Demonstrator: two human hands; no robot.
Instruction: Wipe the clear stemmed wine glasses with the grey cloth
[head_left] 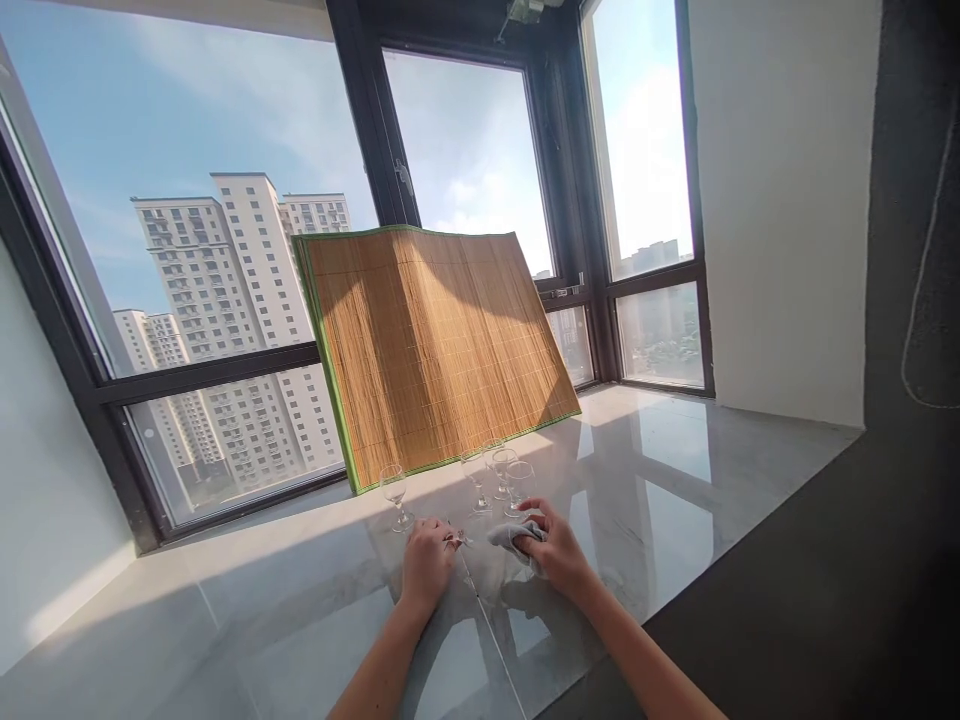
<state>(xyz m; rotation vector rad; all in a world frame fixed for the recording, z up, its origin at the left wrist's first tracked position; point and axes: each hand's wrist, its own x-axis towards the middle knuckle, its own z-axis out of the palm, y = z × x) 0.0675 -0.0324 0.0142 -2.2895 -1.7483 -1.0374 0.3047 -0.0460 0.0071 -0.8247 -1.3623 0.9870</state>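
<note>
Head camera view, looking forward and down over a glossy pale grey marble tabletop that runs along a wall of tall dark-framed windows, with white high-rise apartment blocks and blue sky outside. Two bare forearms reach in from the near edge. The left hand rests on the tabletop with its fingers curled closed, pinching the thin stem of a small clear wine glass that seems to lie on its side; the glass is too small and transparent to make out fully. Just to the right, the right hand has its fingers closed around a crumpled grey cleaning cloth, pressed near the glass between the two hands. Just beyond the hands stand more small clear stemmed glasses, upright: a lone stemmed glass to the left, and a tight cluster of stemmed glasses to the right, close together. Behind them, a large tan bamboo slat mat with a green fabric border leans tilted against the window frame, its lower edge on the tabletop. A plain white wall stands to the right.
</note>
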